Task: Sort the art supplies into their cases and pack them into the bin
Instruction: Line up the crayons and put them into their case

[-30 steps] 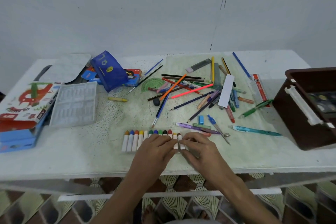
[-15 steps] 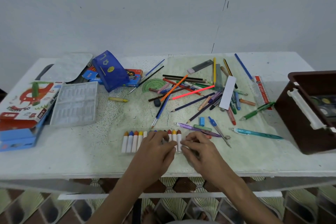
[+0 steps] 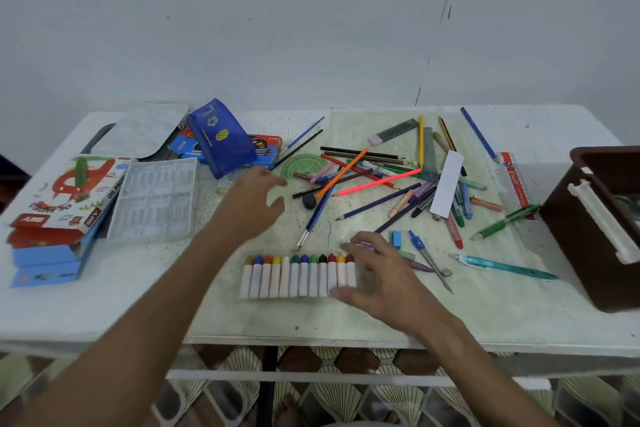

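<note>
- The row of oil pastels (image 3: 300, 277) lies side by side near the front edge of the table (image 3: 104, 308), coloured tips pointing to 12 o'clock.
- The right hand (image 3: 375, 272) is just at 3 o'clock of this row. Its fingers are spread and almost straight, palm down, holding nothing; the thumb is at the near end of the last pastel, but I cannot tell whether it really touches.
- The right forearm comes in from 5 o'clock, low over the table edge.
- The left hand (image 3: 258, 203) is at about 11 o'clock of the row, well apart from it, above the table surface. Its fingers are loosely curved and open, gripping nothing, and point toward 1 o'clock.
- The left forearm stretches in a long line from 7 o'clock.
- Near the left fingertips, at 1 o'clock, lies a green protractor (image 3: 304, 165); a blue pencil pouch (image 3: 221, 137) stands at 11 o'clock of this hand.
- The empty white pastel tray (image 3: 154, 199) lies at 9 o'clock of the left hand, beside the oil pastel box (image 3: 65, 196).
- A loose pile of pencils and pens (image 3: 398, 180) is spread at 12 to 1 o'clock of the right hand.
- The brown bin (image 3: 595, 218) stands at the right edge, at 3 o'clock, well apart from both hands.
</note>
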### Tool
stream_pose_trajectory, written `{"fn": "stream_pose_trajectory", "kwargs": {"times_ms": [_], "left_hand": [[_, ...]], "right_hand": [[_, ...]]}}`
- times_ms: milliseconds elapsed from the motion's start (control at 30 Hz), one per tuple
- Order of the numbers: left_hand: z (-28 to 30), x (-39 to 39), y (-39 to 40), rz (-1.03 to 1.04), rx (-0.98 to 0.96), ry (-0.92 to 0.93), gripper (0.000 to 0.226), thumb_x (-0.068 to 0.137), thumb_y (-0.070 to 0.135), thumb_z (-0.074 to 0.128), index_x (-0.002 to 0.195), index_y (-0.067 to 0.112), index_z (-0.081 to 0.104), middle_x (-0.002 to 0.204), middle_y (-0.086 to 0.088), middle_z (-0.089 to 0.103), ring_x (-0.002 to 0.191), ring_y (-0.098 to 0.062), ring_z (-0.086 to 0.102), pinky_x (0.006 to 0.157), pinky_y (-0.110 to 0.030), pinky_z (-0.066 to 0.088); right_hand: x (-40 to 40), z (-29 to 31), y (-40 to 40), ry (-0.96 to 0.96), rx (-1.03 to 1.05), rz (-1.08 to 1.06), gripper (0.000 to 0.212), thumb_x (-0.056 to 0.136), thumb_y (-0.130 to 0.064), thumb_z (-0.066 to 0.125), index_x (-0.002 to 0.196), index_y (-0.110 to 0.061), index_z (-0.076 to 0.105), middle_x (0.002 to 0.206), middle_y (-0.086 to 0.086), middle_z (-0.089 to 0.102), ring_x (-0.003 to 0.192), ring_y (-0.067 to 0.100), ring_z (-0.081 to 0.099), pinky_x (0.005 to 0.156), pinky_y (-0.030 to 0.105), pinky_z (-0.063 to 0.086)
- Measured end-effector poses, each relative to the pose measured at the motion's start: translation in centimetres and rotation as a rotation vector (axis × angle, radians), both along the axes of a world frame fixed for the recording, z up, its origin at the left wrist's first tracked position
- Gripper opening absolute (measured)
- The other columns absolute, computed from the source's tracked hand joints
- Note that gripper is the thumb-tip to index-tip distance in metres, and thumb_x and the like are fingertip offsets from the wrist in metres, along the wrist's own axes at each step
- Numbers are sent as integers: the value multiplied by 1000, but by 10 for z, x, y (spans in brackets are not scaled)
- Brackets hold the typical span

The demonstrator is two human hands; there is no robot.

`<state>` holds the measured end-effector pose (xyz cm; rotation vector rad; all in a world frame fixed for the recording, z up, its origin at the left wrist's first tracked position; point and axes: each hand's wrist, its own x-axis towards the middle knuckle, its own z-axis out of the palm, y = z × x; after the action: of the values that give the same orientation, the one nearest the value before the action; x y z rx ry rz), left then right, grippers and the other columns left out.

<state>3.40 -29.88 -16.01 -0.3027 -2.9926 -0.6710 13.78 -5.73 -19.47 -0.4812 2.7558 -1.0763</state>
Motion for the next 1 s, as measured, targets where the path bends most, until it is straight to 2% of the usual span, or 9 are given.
{"fn": "stream_pose_trajectory", "kwargs": {"times_ms": [133, 267, 367, 467, 600, 733, 833, 933, 1000], "left_hand": [[8, -80, -27, 16, -328, -50, 60, 79, 29, 68, 135, 15, 49, 140, -12, 40, 126, -35, 40, 98, -48, 41], [10, -125, -34, -122, -619, -203, 86, 72, 42, 74, 143, 17, 32, 144, -9, 31, 130, -32, 35, 98, -52, 40], [8, -135, -30, -192, -713, -240, 86, 71, 37, 74, 142, 17, 30, 134, -6, 40, 123, -27, 41, 91, -47, 41], [8, -140, -30, -177, -641, -266, 82, 71, 33, 76, 139, 20, 32, 132, -4, 46, 117, -28, 49, 97, -48, 40], [13, -141, -27, -184, -607, -311, 106, 64, 32, 84, 148, 22, 21, 142, -4, 41, 127, -30, 44, 108, -56, 24], [16, -122, -15, -265, -550, -219, 92, 61, 35, 83, 139, 18, 38, 134, -2, 44, 122, -26, 47, 108, -53, 21], [27, -95, -3, -330, -338, -136, 90, 57, 34, 81, 136, 16, 43, 131, -3, 45, 118, -24, 48, 110, -50, 23], [48, -56, 17, -375, -35, -59, 90, 58, 31, 82, 137, 15, 42, 130, -1, 45, 115, -20, 49, 102, -36, 39], [60, -27, 34, -418, 80, -10, 87, 63, 24, 83, 138, 15, 41, 130, 2, 42, 113, -13, 48, 98, -26, 42]], "right_hand": [[-15, 6, -1, -30, 194, 114, 101, 60, -71, 71, 145, -29, 34, 146, -16, 29, 127, 10, 26, 108, 33, 30], [-26, 9, -1, 22, 251, 126, 95, 61, -66, 74, 140, -25, 43, 141, -13, 38, 116, 10, 32, 101, 31, 36], [-31, 11, 0, 8, 237, 113, 93, 61, -65, 75, 140, -26, 44, 141, -12, 39, 118, 11, 33, 99, 31, 36], [-32, 13, 0, 4, 222, 101, 92, 61, -62, 77, 139, -24, 46, 142, -10, 40, 118, 12, 33, 97, 28, 34], [-34, 14, -1, -9, 227, 85, 92, 61, -62, 77, 139, -24, 46, 143, -10, 40, 121, 12, 33, 99, 29, 33], [-33, 14, -1, -22, 225, 80, 92, 61, -62, 77, 139, -23, 47, 141, -11, 40, 119, 12, 34, 98, 29, 32], [-35, 14, 0, -36, 194, 71, 94, 60, -58, 80, 139, -20, 46, 141, -9, 40, 121, 14, 34, 103, 31, 33], [-34, 13, 1, -77, 152, 63, 97, 59, -58, 81, 141, -20, 44, 144, -9, 38, 127, 13, 32, 106, 29, 30], [-32, 15, 4, -105, 25, 2, 94, 58, -60, 81, 138, -24, 48, 143, -10, 41, 129, 8, 37, 108, 34, 36]]}}
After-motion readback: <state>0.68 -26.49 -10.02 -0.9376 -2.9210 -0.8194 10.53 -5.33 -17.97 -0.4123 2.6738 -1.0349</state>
